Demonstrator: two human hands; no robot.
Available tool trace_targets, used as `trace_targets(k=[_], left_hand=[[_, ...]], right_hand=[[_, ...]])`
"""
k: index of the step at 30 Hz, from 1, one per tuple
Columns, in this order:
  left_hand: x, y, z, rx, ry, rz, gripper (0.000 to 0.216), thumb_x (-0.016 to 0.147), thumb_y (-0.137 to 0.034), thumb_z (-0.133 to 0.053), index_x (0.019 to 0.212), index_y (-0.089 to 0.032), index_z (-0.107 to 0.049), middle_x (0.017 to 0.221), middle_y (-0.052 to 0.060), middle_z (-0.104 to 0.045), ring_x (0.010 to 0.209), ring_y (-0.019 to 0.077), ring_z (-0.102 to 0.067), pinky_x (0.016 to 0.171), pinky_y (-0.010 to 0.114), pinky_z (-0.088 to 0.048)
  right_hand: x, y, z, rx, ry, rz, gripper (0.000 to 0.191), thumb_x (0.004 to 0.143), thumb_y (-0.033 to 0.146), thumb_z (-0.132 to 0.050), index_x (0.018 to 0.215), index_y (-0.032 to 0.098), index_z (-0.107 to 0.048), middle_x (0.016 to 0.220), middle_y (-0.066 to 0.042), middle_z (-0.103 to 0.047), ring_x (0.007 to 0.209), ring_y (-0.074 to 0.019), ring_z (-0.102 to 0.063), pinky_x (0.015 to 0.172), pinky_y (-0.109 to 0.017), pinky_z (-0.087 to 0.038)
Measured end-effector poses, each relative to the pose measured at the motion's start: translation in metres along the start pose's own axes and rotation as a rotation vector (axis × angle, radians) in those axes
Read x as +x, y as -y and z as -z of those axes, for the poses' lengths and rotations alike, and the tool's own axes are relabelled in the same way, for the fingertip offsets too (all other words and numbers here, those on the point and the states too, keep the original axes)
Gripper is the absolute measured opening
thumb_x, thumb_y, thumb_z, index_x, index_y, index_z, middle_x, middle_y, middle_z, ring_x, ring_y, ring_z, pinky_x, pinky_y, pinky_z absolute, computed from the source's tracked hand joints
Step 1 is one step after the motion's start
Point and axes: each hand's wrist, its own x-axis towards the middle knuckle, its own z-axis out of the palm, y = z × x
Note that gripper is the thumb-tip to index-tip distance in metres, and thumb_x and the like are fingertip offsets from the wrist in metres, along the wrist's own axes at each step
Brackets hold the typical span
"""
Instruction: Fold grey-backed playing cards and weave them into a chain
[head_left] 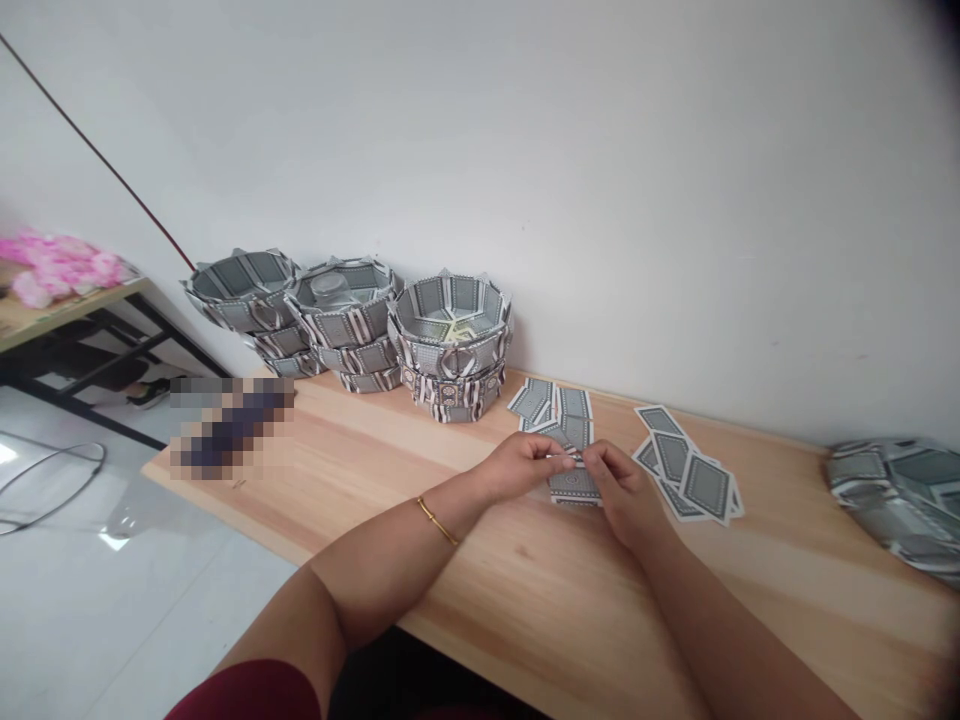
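Observation:
Both hands meet over the wooden table, pinching a grey patterned playing card (574, 485) with a white border. My left hand (529, 466) grips its upper left edge between thumb and fingers. At the upper right edge, the fingertips of my right hand (621, 490) are closed on the same card. The top edge looks folded, though the fingers partly cover it. Just beyond my hands lie several folded cards (574, 406), partly overlapping. To the right of my right hand, loose flat cards (707, 484) are spread in a small overlapping pile.
Along the wall stand stacked bowls woven from cards: a left stack (277, 312), a middle stack (349, 326) and a right stack (451, 352). Another card-made piece (900, 500) sits at the far right. A blurred-out patch (236, 430) covers something near the table's left edge.

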Motion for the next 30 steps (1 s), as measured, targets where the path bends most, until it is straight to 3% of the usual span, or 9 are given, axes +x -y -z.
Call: trace_targets(k=[12, 30], left_hand=[[-0.0009, -0.0046, -0.0008, -0.051, -0.001, -0.004, 0.041, 0.065, -0.051, -0.065, 0.073, -0.011, -0.06, 0.062, -0.004, -0.045, 0.058, 0.0065, -0.035, 0.056, 0.021, -0.028], [0.0014, 0.0001, -0.0025, -0.132, -0.037, 0.0, 0.041, 0.065, -0.046, -0.069, 0.084, -0.011, -0.062, 0.076, 0.002, -0.059, 0.07, 0.0099, -0.049, 0.069, 0.024, -0.037]], right_hand=[[-0.0003, 0.001, 0.0, 0.007, -0.01, -0.003, 0.03, 0.087, 0.042, -0.047, 0.066, 0.02, -0.048, 0.062, 0.003, -0.041, 0.06, -0.0122, -0.038, 0.055, -0.023, -0.032], [-0.0008, 0.0055, -0.0009, 0.0, -0.029, -0.014, 0.034, 0.084, 0.047, -0.048, 0.064, 0.021, -0.047, 0.059, 0.003, -0.041, 0.057, -0.0127, -0.039, 0.053, -0.023, -0.033]])
